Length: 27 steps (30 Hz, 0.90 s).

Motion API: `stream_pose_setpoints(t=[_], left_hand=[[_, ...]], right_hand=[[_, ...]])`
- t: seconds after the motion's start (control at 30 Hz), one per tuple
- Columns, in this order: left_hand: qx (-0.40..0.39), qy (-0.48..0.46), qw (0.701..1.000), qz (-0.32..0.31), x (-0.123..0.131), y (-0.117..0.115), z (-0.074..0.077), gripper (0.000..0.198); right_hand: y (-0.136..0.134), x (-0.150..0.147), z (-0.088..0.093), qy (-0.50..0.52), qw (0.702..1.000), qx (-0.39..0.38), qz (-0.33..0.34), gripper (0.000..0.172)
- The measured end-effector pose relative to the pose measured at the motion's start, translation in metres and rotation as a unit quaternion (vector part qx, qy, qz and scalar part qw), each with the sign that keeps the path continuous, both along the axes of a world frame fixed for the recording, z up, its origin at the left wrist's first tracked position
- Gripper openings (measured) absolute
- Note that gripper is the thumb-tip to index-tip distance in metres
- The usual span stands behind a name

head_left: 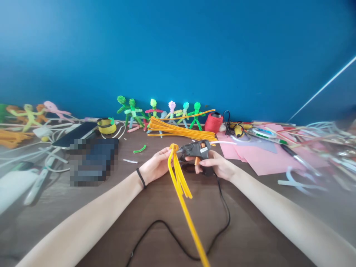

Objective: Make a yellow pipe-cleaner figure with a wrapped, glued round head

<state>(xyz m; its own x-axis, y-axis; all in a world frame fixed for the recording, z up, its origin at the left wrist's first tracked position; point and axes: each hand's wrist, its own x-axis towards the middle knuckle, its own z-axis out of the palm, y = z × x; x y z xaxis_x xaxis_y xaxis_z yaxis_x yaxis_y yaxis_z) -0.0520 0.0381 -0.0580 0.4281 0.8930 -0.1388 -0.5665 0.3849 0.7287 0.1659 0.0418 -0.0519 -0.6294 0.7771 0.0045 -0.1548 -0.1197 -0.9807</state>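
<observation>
Dark brown desk (pixel 111 226) carries a looping black cord (pixel 160 221), beyond which the left hand (pixel 157 164) has its grip pinching the looped top of a yellow pipe-cleaner bundle (pixel 182 180). Just beside, the right hand (pixel 218 164) wraps its grip around a black glue gun (pixel 194 149), its nozzle near that loop. Farther back lie orange pipe cleaners (pixel 180 128), then pipe-cleaner figures (pixel 197 107) before a blue wall (pixel 178 48).

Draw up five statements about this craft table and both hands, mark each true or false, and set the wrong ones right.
1. The right hand holds a black glue gun. True.
2. The left hand holds red strands. False: it holds yellow strands.
3. A second yellow bunch lies beyond the hands. True.
4. The pink sheets lie left of the glue gun. False: they lie right of it.
5. Small figures stand before a blue wall. True.
</observation>
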Motion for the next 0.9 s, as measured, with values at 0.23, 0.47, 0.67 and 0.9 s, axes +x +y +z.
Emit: stream_pose_setpoints(t=[0.23, 0.47, 0.67, 0.9], left_hand=[[-0.001, -0.002, 1.0, -0.002, 0.0, -0.002, 0.002, 0.015], [0.007, -0.016, 1.0, -0.025, -0.002, 0.0, -0.002, 0.015], [0.002, -0.022, 0.999, -0.038, -0.003, 0.005, -0.01, 0.017], [0.021, 0.002, 0.999, -0.032, -0.001, 0.001, -0.005, 0.014]], right_hand=[[-0.001, -0.005, -0.006, 0.007, 1.0, 0.0, -0.015, 0.015], [-0.001, -0.007, -0.007, -0.009, 1.0, 0.0, -0.023, 0.02], [-0.001, -0.006, -0.007, -0.018, 1.0, 0.014, -0.009, 0.02], [-0.001, -0.005, -0.006, -0.027, 0.998, 0.052, -0.001, 0.02]])
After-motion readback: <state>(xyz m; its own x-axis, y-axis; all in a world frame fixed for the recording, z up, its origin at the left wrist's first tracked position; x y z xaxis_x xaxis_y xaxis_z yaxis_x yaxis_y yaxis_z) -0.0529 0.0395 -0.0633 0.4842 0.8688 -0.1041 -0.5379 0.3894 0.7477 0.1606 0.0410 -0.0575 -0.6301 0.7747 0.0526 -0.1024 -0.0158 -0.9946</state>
